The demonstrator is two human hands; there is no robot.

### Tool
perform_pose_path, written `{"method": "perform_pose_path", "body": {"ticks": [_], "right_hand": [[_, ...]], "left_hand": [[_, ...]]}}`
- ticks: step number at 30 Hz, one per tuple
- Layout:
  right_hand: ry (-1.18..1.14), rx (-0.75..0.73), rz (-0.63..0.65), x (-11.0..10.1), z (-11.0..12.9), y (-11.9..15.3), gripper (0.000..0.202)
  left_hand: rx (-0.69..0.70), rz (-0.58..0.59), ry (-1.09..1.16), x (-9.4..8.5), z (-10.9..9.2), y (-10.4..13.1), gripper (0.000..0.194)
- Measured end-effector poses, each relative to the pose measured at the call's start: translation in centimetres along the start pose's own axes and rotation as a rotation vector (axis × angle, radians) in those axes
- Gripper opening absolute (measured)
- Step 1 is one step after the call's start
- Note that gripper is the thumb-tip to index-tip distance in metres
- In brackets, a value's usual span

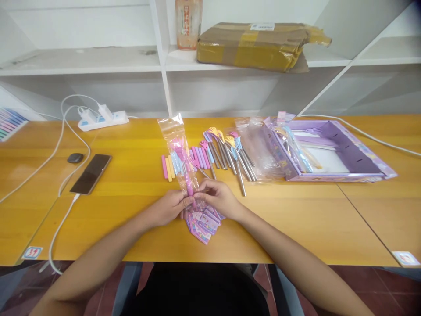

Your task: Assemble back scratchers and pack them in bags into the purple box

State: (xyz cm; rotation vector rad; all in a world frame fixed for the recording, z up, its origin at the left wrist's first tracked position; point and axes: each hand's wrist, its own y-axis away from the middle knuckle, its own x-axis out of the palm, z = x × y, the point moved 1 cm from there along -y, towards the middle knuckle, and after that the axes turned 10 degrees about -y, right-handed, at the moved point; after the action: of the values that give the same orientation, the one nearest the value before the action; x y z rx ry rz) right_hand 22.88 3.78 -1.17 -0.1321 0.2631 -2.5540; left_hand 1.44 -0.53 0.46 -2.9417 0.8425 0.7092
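Note:
My left hand (171, 205) and my right hand (219, 197) meet over the near middle of the yellow table (296, 219). Both pinch the lower end of a clear plastic sleeve (176, 145) that holds a pink hand-shaped back scratcher (184, 164); the sleeve stretches away from me. Under my hands lies a small stack of purple paper cards (204, 223). Just beyond them lie several loose pastel handle grips (169, 166) and several metal-stemmed scratchers (230, 153) with coloured hand tips.
A purple cardboard box (342, 156) lies open at the right, with clear bags (256, 145) beside it. A phone (91, 173) on a white cable, a small black object (75, 157) and a power strip (102, 117) lie at the left. White shelves behind carry a taped parcel (256, 46) and a bottle (188, 24).

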Motion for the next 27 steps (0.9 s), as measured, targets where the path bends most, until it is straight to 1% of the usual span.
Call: {"method": "perform_pose_path", "body": {"ticks": [2,4,6,8,9,11,12,14,16,17,18,19,20,22,23,24,25,27], "right_hand": [[0.017,0.023,-0.021,0.1,0.1,0.0,0.042],[0.002,0.081,-0.022,0.1,0.2,0.0,0.043],[-0.079,0.15,-0.008,0.1,0.4,0.1,0.046],[-0.205,0.229,0.058,0.1,0.9,0.2,0.048],[-0.261,0.271,0.127,0.1,1.1,0.4,0.048],[-0.33,0.355,0.324,0.3,1.7,0.9,0.045],[-0.331,0.387,0.423,0.5,1.9,1.2,0.044],[-0.301,0.434,0.579,0.8,2.3,1.7,0.045],[-0.276,0.457,0.679,1.0,2.4,2.0,0.045],[-0.25,0.442,0.696,0.9,2.4,2.0,0.043],[-0.2,0.397,0.678,0.7,2.5,1.8,0.041],[-0.114,0.322,0.621,0.3,2.5,1.6,0.037],[0.009,0.22,0.534,-0.3,2.5,1.3,0.034],[0.292,0.014,0.354,-1.8,2.6,0.7,0.03],[0.406,-0.056,0.304,-2.5,2.6,0.4,0.034],[0.491,-0.097,0.291,-3.2,2.5,0.3,0.04],[0.549,-0.115,0.306,-3.8,2.3,0.2,0.047],[0.617,-0.119,0.374,-4.5,1.8,0.2,0.058]], "left_hand": [[0.004,-0.025,-0.113,-0.2,0.2,0.1,0.055],[0.004,0.001,-0.16,-0.3,0.3,0.3,0.058],[0.018,0.033,-0.167,-0.4,0.2,0.4,0.059],[0.063,-0.015,-0.148,-0.7,0.2,0.3,0.055],[0.085,-0.074,-0.114,-0.8,0.2,0.3,0.052],[0.076,-0.236,0.026,-1.0,0.3,0.0,0.046],[0.041,-0.33,0.132,-1.0,0.5,-0.2,0.046],[-0.052,-0.496,0.363,-1.1,0.9,-0.7,0.046],[-0.107,-0.622,0.54,-1.2,1.1,-1.2,0.045],[-0.11,-0.671,0.594,-1.3,1.2,-1.4,0.041],[-0.105,-0.707,0.622,-1.5,1.2,-1.6,0.037],[-0.101,-0.736,0.634,-1.6,1.3,-1.7,0.032],[-0.104,-0.745,0.636,-1.8,1.3,-1.7,0.028],[-0.129,-0.71,0.625,-1.9,1.2,-1.7,0.023],[-0.146,-0.677,0.612,-1.9,1.1,-1.6,0.022],[-0.157,-0.651,0.6,-1.9,1.1,-1.6,0.021],[-0.161,-0.64,0.586,-1.9,1.0,-1.6,0.021],[-0.164,-0.664,0.554,-1.9,0.9,-1.6,0.024]]}}
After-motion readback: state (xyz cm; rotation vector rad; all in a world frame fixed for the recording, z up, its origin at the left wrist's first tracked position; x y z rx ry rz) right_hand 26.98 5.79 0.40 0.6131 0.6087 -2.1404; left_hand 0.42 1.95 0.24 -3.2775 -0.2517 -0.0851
